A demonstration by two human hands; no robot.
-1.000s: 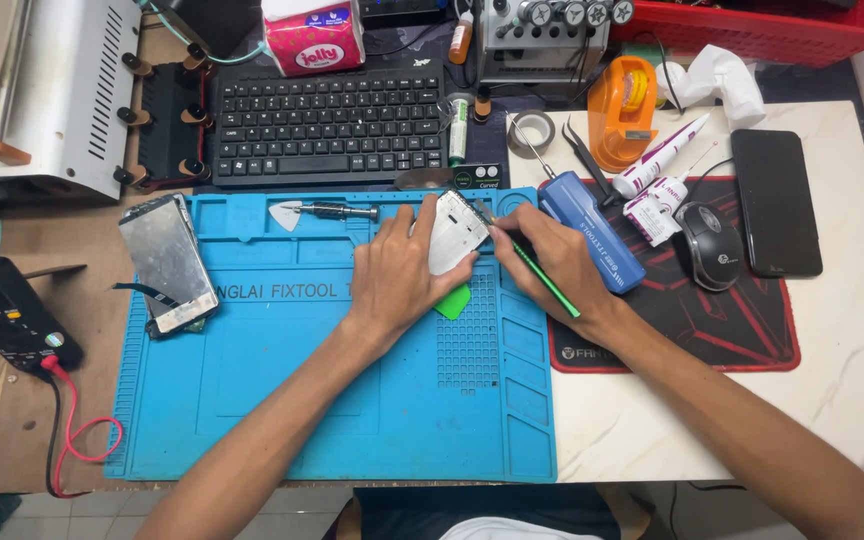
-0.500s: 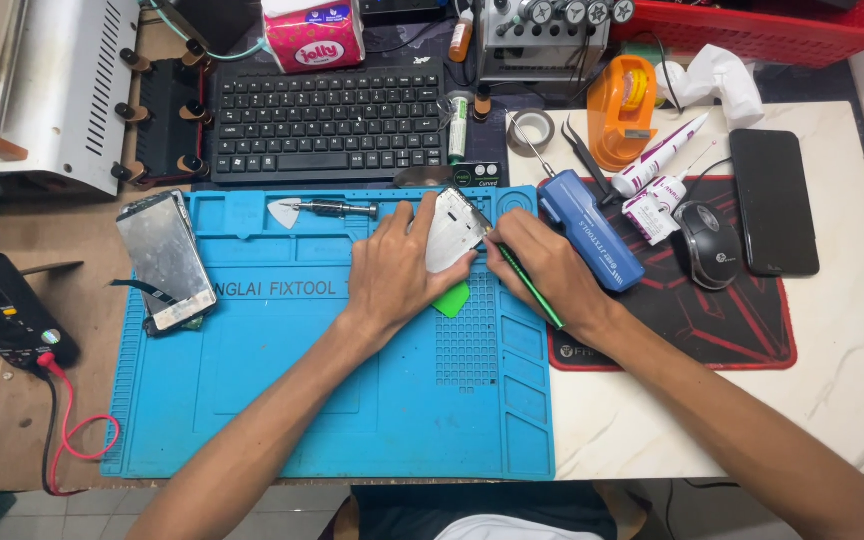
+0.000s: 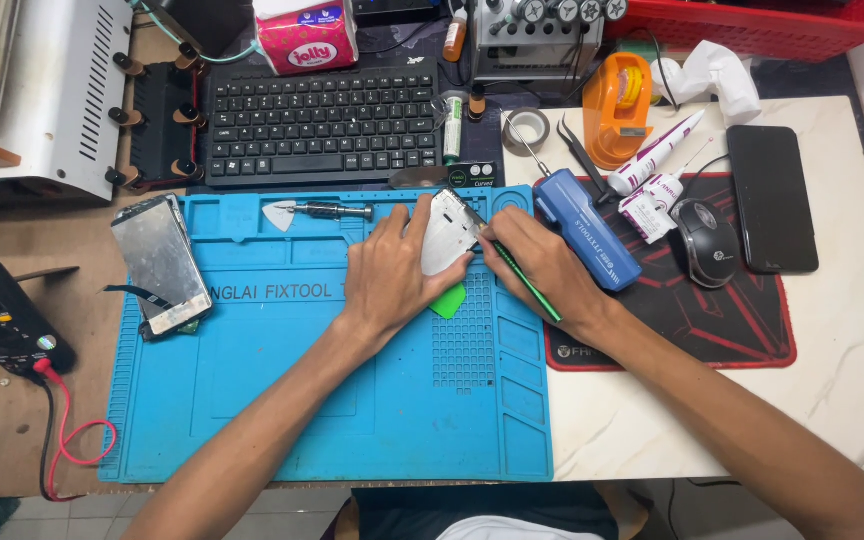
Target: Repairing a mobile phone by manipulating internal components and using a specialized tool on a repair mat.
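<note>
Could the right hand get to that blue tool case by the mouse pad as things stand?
Probably yes. The blue tool case lies just beside the right hand with nothing between them, but that hand holds a green-handled tool against the phone frame.

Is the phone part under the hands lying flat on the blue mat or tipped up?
Tipped up: the left hand props the phone part on edge over the blue mat, above a green pick.

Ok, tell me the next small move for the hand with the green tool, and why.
Probably slide the green tool a little further along the edge of the phone housing. Its tip already sits at that edge, the right hand grips it like a pen, and the left hand pins the housing down.
</note>
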